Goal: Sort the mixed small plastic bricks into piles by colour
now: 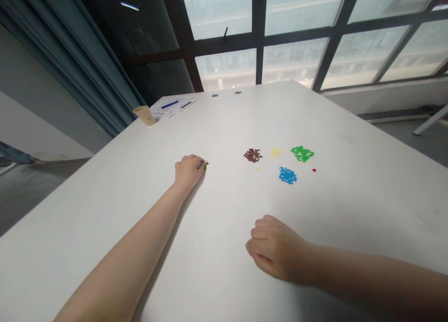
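Note:
Several small loose pieces lie in colored heaps on the white table (224, 210): brown (252, 155), pale yellow (276, 152), green (302, 153) and blue (287, 175). A tiny red piece (314, 170) sits apart, and a few pale bits (261, 185) lie near the blue heap. At the left, my left hand (189, 171) pinches a small green piece (206, 165) at its fingertips, just left of the heaps. My right hand (276, 247) rests on the tabletop below the heaps, fingers curled, with nothing visible in it.
A tan paper cup (144, 115) stands near the far left table edge, next to papers (173, 108) with a blue pen (170, 104) on them. A blue-grey curtain (80, 60) hangs at left, and large windows (294, 37) fill the back.

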Demonstrator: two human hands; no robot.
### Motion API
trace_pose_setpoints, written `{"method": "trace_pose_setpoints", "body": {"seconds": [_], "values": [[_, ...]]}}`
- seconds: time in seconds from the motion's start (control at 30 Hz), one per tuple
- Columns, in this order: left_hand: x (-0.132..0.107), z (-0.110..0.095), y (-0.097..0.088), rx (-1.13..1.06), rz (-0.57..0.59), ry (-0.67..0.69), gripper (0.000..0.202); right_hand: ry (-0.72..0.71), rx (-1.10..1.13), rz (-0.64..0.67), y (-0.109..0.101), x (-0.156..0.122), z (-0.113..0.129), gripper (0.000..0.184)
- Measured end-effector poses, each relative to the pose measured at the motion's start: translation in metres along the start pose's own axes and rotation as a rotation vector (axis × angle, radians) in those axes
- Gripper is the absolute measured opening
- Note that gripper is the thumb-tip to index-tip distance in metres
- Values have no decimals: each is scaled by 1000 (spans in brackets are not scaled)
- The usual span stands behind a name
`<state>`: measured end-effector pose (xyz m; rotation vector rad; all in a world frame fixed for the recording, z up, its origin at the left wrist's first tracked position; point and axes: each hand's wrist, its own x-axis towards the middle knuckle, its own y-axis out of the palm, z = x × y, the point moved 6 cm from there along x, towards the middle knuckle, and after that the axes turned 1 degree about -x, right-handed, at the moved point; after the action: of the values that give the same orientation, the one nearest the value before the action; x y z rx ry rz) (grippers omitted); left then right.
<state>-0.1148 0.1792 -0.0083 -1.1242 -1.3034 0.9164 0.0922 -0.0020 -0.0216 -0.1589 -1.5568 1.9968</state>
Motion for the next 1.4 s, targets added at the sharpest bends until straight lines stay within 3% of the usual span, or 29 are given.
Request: {"method": "trace_pose_setpoints", "body": {"seconds": [0.23,0.37,0.43,0.57,0.7,0.87,1.17,1.27,1.4], "values": [[-1,-6,-8,-119,-65,20,21,6,-18,20,-2,1,-1,14],[-7,-23,-19,-488,-92,-1,19,7,-27,24,-2,1,-1,15],[-14,-40,-16,-848,14,-46,19,2,-28,27,-3,0,0,14],[-44,-89,0,-1641,412,-229,21,-17,-42,30,-4,-1,2,15],[-76,-123,9,-2052,697,-398,22,-42,-42,30,-4,-1,3,15],[-92,-137,10,-2188,873,-442,22,-36,-28,41,-3,-1,1,14],[-95,-139,10,-2206,935,-430,25,-51,-55,-2,-3,-2,3,15],[-96,-140,10,-2203,961,-414,25,-19,-69,-158,-21,-2,-1,14],[-103,-144,10,-2180,1019,-378,26,155,-81,-554,-64,-9,-20,10]]}}
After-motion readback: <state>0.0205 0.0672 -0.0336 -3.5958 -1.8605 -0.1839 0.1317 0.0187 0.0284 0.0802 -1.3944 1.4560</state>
